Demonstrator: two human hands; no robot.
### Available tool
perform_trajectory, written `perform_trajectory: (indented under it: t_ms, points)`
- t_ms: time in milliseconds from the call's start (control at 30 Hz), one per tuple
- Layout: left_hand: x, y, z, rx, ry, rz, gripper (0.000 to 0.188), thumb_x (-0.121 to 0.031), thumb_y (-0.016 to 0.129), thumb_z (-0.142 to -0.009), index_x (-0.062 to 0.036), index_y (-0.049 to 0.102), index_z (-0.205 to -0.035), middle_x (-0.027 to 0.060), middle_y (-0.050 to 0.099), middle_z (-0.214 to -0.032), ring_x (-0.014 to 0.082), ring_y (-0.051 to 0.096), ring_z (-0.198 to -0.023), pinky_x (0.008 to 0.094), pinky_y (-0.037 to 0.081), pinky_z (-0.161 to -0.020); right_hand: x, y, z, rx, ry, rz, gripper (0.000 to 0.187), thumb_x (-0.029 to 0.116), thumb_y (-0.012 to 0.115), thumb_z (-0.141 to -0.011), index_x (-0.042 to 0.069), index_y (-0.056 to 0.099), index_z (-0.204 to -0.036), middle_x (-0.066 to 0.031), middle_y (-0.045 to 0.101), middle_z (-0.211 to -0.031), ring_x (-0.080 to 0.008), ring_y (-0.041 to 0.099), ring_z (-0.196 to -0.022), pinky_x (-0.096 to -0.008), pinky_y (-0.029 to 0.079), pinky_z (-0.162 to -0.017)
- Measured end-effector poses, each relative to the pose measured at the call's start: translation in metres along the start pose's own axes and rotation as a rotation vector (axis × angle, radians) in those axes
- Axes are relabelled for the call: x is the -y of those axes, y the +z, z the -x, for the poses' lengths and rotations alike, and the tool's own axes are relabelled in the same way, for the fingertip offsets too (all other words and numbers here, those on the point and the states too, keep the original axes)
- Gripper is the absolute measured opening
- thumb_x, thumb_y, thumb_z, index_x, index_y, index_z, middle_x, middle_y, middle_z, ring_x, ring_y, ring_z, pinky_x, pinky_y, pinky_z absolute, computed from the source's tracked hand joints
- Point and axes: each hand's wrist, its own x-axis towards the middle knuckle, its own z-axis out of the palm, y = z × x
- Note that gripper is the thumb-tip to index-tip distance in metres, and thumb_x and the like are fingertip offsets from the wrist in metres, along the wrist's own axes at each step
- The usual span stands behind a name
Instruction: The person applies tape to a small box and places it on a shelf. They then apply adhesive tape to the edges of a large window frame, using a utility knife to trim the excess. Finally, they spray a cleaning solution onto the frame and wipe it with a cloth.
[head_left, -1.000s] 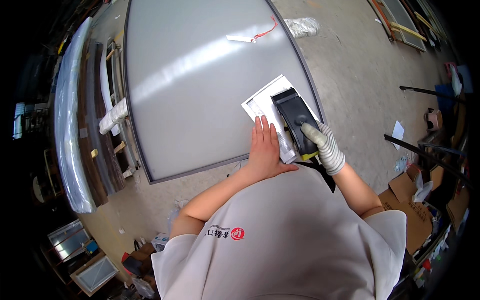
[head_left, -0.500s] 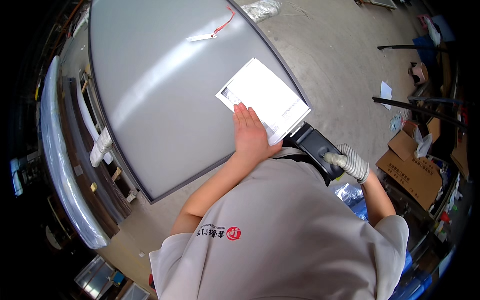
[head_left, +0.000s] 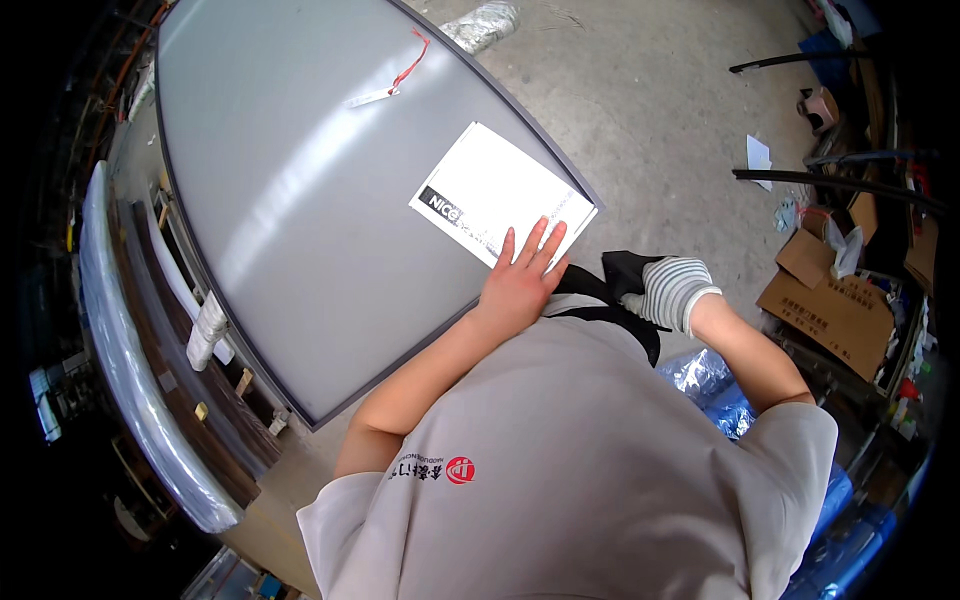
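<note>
A white printed sheet, seemingly with more layers under it, lies on the near right corner of a grey framed panel. My bare left hand rests on the sheet's near edge, fingers spread and flat. To the right of the panel, close to my waist, my right hand wears a striped knit glove. Its fingers are closed round a black handheld tool, which is apart from the sheet. Most of the tool is hidden by the glove, so its kind cannot be made out.
A red ribbon with a white tag lies farther up the panel. Long plastic-wrapped pieces stand at the left. At the right are cardboard boxes and dark bars. Blue plastic wrap lies beside my right arm.
My right hand has drawn the black tool away from the sheet's near corner and turned it. My left hand has shifted right along the sheet's near edge, its fingers spreading.
</note>
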Motion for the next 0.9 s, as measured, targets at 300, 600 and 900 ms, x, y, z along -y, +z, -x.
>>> perform_trajectory:
  t_ms: [300,600,900]
  points:
    - [0.035,-0.034,-0.012,0.14,-0.163,0.118,0.066,-0.039,0.059,-0.083,-0.0129,0.037,-0.14,0.0179,0.025,-0.148,0.0411,0.021,-0.136,0.0547,0.025,-0.106,-0.06,0.022,-0.033,0.058,0.151,-0.36,0.063,0.057,0.057,-0.075,-0.004,0.066,-0.084,-0.02,0.062,-0.066,-0.0326,0.063,-0.067,-0.0377,0.049,-0.067]
    - [0.033,-0.036,-0.064,0.095,-0.403,0.123,0.109,-0.047,0.075,-0.064,0.0118,0.02,-0.138,0.0333,0.012,-0.146,0.0479,0.009,-0.137,0.0584,0.016,-0.107,-0.113,0.014,-0.089,0.121,0.214,-0.445,0.056,0.053,0.06,-0.076,0.0,0.067,-0.091,-0.0171,0.065,-0.072,-0.0294,0.065,-0.07,-0.0357,0.05,-0.068]
    - [0.015,-0.016,-0.068,0.149,-0.514,0.221,0.097,-0.031,0.077,-0.058,0.0036,0.032,-0.136,0.0257,0.023,-0.146,0.0447,0.021,-0.135,0.0565,0.021,-0.106,-0.177,0.0,-0.336,0.017,0.128,-1.071,0.053,0.045,0.067,-0.078,-0.004,0.065,-0.098,-0.0123,0.067,-0.079,-0.0231,0.064,-0.067,-0.0343,0.05,-0.065]
